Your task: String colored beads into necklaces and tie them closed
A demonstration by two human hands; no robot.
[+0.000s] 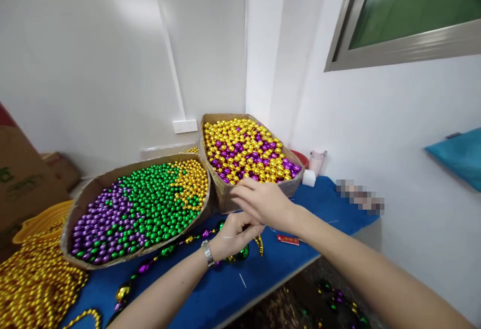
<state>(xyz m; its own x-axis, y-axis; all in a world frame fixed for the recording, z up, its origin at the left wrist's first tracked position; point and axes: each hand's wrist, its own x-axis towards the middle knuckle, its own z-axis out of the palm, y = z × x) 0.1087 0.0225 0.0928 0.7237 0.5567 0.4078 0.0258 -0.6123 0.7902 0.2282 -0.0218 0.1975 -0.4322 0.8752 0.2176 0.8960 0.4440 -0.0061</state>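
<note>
My left hand [236, 233], with a silver band [206, 254] at the wrist, has its fingers curled into a pinch. Just above and touching it is my right hand [265, 202], its fingers bent together and pointing left. Whatever the fingertips hold is hidden or too small to name. Beneath my hands, a bead garland [167, 251] of gold, purple and green beads runs over the blue tabletop [259, 274]. A large green bead [244, 253] and a curved piece of gold beading [259, 245] show just below my left hand.
A carton [84, 266] of small purple, green and gold beads stands left; another carton [225, 201] with larger gold and purple beads stands behind my hands. Gold bead strands [37, 279] pile up at left. A red packet [287, 239] and a pink cup [317, 162] are right.
</note>
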